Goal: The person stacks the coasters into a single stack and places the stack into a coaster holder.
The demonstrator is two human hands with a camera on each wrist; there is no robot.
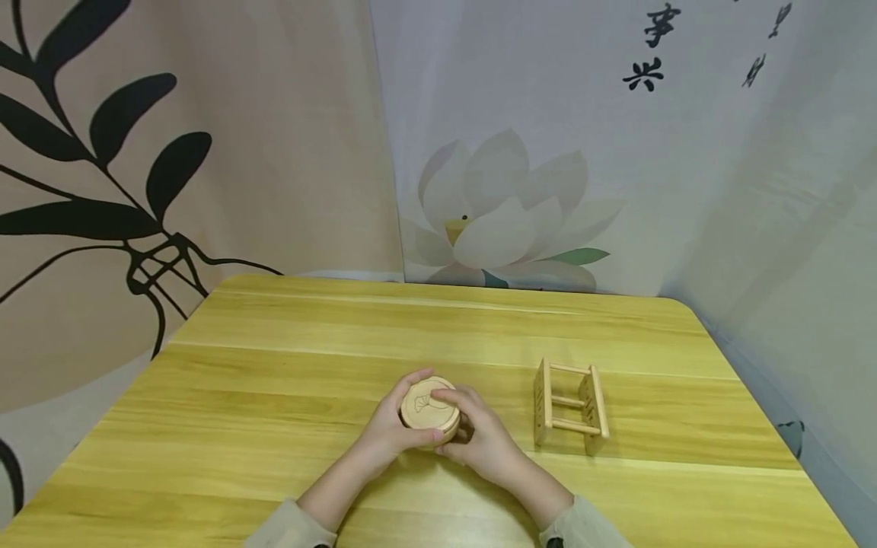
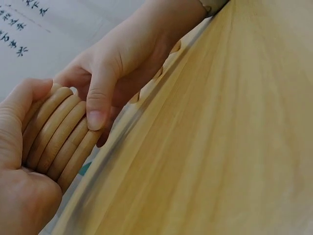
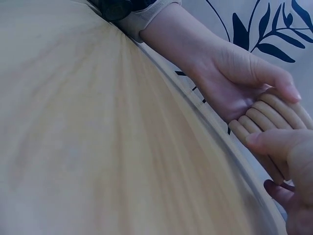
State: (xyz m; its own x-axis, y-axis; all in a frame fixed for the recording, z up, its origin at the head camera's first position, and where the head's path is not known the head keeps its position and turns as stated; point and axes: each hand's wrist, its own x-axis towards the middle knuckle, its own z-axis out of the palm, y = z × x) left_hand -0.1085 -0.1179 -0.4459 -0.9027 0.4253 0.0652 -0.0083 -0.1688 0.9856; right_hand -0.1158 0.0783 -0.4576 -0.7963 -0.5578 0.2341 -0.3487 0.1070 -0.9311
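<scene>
Both hands hold a stack of round wooden coasters [image 1: 423, 411] over the near middle of the table. The top coaster carries a line engraving, and several discs show edge-on in the left wrist view as layered coasters [image 2: 61, 132]. My left hand [image 1: 389, 430] grips the stack from the left, thumb along its near side. From the other side my right hand [image 1: 485, 440] grips it, one finger lying over the top face and the thumb at the lower edge. In the right wrist view, the right thumb presses on the rims of the coasters [image 3: 266, 115].
A small wooden rack [image 1: 543, 403], two side panels joined by thin rods, stands on the table to the right of the hands. The wooden table [image 1: 274, 365] reaches back to a printed curtain [image 1: 308, 152] with a lotus, leaves and writing.
</scene>
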